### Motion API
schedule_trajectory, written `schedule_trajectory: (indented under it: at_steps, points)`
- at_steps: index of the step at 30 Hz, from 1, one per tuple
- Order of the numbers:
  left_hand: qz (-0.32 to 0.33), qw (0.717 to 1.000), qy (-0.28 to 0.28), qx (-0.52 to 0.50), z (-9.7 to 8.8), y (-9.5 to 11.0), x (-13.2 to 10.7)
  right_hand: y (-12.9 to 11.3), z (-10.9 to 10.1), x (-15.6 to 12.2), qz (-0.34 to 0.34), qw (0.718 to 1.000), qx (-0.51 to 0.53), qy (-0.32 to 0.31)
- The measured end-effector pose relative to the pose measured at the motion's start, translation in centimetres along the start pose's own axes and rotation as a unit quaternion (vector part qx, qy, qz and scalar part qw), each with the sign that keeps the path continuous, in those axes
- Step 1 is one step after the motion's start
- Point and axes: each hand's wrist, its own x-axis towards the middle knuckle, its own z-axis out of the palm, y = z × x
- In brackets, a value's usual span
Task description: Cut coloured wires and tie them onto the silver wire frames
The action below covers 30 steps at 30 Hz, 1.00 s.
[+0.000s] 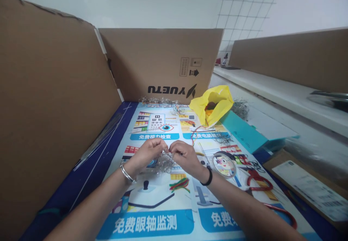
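Near the middle of the printed mat, my left hand (153, 151) and my right hand (184, 155) meet with pinched fingertips, almost touching. Just below the fingers hangs or lies a tangle of thin silvery wire (165, 163), and its upper end reaches the fingertips of both hands. Exactly which strand each hand grips is too small to tell. A small bundle of red, green and yellow strips (179, 185) lies on the mat in front of the wrists. My left wrist wears a silver bangle, my right a black band.
Beyond the hands are a yellow bag (213, 103) and more wire tangles (240, 108). To the right lie a roll of clear tape (224, 164), red-handled scissors (259, 183), a teal box (241, 132) and a labelled carton (310, 186). Cardboard walls (160, 59) stand behind and left.
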Motion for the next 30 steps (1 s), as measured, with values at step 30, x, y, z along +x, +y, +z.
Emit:
schedule_trajectory:
  at_steps: [30]
  points:
    - [0.035, 0.995, 0.056, 0.074, 0.12, -0.47, 0.05, 0.48, 0.27, -0.27, -0.095, 0.979, -0.18, 0.013]
